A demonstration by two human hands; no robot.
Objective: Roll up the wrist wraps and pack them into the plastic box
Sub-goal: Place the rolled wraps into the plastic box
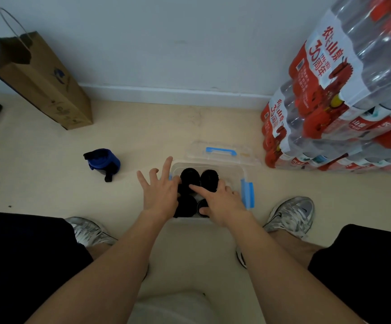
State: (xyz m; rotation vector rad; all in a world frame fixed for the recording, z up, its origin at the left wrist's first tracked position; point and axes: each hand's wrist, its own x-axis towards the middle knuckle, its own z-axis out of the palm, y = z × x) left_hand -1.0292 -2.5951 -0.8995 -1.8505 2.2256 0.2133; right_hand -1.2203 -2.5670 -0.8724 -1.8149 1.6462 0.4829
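Left hand [159,195] splays open over the clear blue-latched plastic box [242,174]. Right hand [222,199] covers black rolled wraps [189,176], grip unclear. Blue-and-black bundled wrap [103,161] lies at ten o'clock.

- The clear plastic box [239,170] with blue latches sits open on the floor, dead centre of the frame.
- Four black wrist wraps [189,176], rolled tight, are packed inside it two by two.
- Its clear lid [213,158], with a blue handle, lies flat just behind it.
- One blue wrist wrap [103,161], bundled with its black strap trailing, lies left of centre, well apart from the box.
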